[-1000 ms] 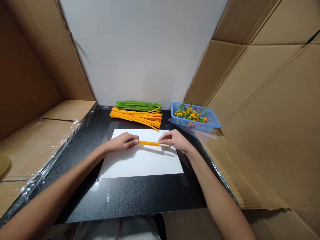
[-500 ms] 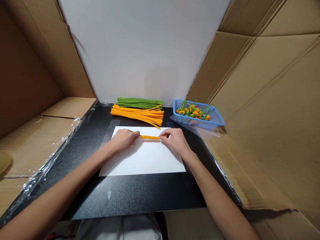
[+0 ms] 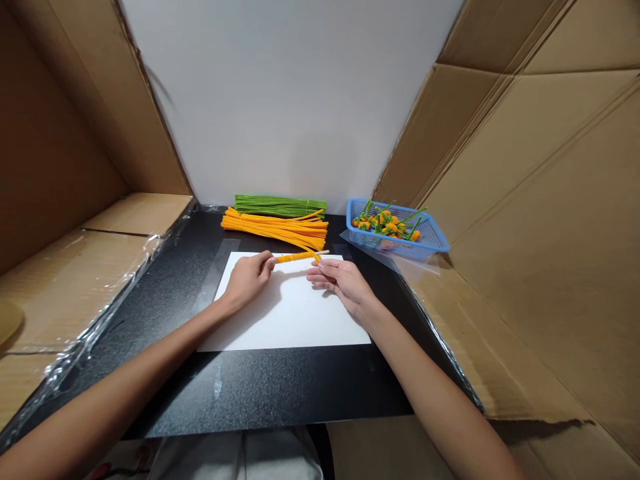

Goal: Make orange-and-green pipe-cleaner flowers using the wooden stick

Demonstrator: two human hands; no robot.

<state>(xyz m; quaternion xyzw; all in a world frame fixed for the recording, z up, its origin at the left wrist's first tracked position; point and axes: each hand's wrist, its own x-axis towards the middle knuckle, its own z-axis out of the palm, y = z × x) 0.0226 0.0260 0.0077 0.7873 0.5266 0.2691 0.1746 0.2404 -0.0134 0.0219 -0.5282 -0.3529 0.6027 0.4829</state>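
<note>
My left hand [image 3: 247,278] pinches the left end of a thin wooden stick wrapped in an orange pipe cleaner [image 3: 298,257], held level over the far edge of a white paper sheet [image 3: 285,320]. The bare tip of the stick pokes out to the right. My right hand [image 3: 341,281] lies just below the stick's right end with its fingers stretched out and loose, not gripping it. Behind the stick lies a pile of orange pipe cleaners [image 3: 280,229], and behind that a bundle of green pipe cleaners [image 3: 280,205].
A blue plastic basket [image 3: 400,235] with small orange and green pipe-cleaner flowers stands at the back right on the black table [image 3: 260,393]. Cardboard walls [image 3: 540,220] close in both sides, and a white board stands at the back.
My right hand has let go of the stick's right end and opened just below it. My left hand has carried the stick a little farther away, toward the orange pile.
</note>
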